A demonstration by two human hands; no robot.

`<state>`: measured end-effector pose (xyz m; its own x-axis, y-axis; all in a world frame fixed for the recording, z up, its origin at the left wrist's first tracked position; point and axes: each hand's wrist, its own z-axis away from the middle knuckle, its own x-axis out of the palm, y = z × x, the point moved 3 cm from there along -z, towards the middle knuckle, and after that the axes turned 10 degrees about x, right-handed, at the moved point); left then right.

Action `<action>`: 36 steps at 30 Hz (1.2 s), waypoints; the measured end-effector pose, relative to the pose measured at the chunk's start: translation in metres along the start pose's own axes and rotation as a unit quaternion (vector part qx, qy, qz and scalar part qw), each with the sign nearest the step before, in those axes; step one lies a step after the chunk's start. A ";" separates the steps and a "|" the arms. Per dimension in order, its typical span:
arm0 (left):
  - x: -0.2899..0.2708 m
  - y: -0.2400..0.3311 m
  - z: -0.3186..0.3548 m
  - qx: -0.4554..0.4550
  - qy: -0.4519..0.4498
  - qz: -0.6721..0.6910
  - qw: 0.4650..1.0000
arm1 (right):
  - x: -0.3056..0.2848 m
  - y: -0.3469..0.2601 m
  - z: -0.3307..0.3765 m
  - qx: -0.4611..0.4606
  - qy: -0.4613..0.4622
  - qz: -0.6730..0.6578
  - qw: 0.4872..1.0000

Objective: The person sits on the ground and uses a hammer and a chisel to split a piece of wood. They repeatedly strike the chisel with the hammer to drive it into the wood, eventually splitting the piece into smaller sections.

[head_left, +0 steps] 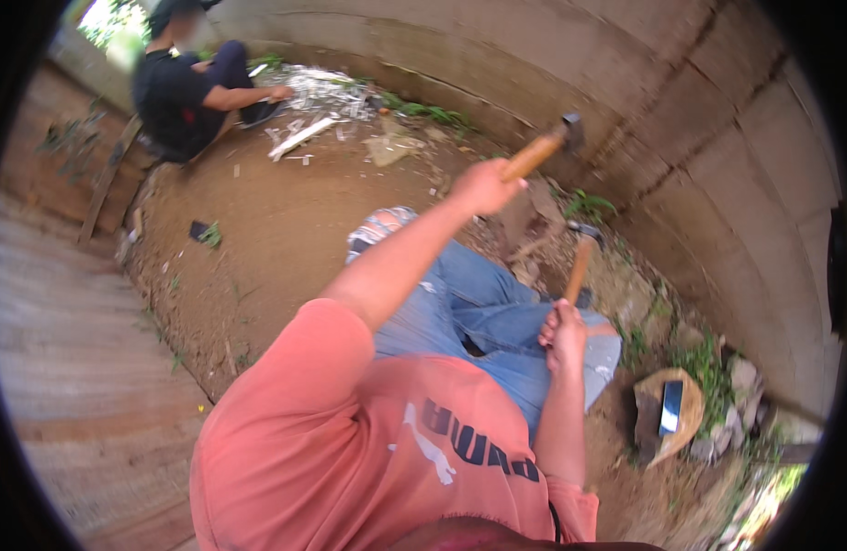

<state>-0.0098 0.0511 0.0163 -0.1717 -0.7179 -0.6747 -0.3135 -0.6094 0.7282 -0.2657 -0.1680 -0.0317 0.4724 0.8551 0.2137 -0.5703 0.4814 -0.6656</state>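
A person in a salmon-pink short-sleeved T-shirt (pixel 322 441) and worn blue jeans (pixel 497 321) sits low on bare brown earth (pixel 267 220), a hammer in each hand. The left hand (pixel 486 186) reaches out over the ground, its grip clamped around the light-brown wooden handle of one hammer (pixel 534 156); the dark metal head points up and away, in front of a grey block wall (pixel 626 64). The right hand (pixel 563 332), by the right knee, has its grip closed on the slim tan wooden handle of a second hammer (pixel 579 266). That handle stands nearly upright in the view, with the metal head at its far end, near rough stones (pixel 626 296); whether the head touches them I cannot tell.

To the right of the right knee, a dark flat phone (pixel 670 407) lies on a tan, cut-topped block (pixel 688 424), beside green weeds (pixel 704 367) and grey rocks (pixel 717 439). At the upper left, another person in a black T-shirt (pixel 166 96) sits with one hand near a heap of thin whitish strips (pixel 327 92). Weathered wooden boards (pixel 84 367) extend along the left side.
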 end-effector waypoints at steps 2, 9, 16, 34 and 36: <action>0.007 -0.002 -0.005 -0.010 -0.018 0.058 0.998 | -0.002 0.009 0.019 0.024 0.002 -0.003 1.000; 0.028 -0.023 0.002 -0.012 -0.082 0.044 0.996 | 0.002 0.014 0.023 0.025 -0.004 0.053 0.998; 0.033 -0.016 0.027 -0.017 -0.077 -0.018 0.997 | 0.027 -0.002 0.001 0.009 -0.010 0.100 0.995; 0.021 0.002 0.019 -0.051 -0.103 -0.149 0.982 | 0.008 0.019 0.037 0.022 -0.019 0.108 0.994; 0.020 -0.003 0.022 -0.054 -0.086 -0.140 0.985 | 0.017 0.018 0.027 -0.005 -0.007 0.119 0.993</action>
<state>-0.0325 0.0462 -0.0018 -0.2515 -0.4548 -0.8543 -0.2715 -0.8141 0.5133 -0.2859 -0.1396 -0.0209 0.3158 0.9469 0.0602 -0.6580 0.2643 -0.7051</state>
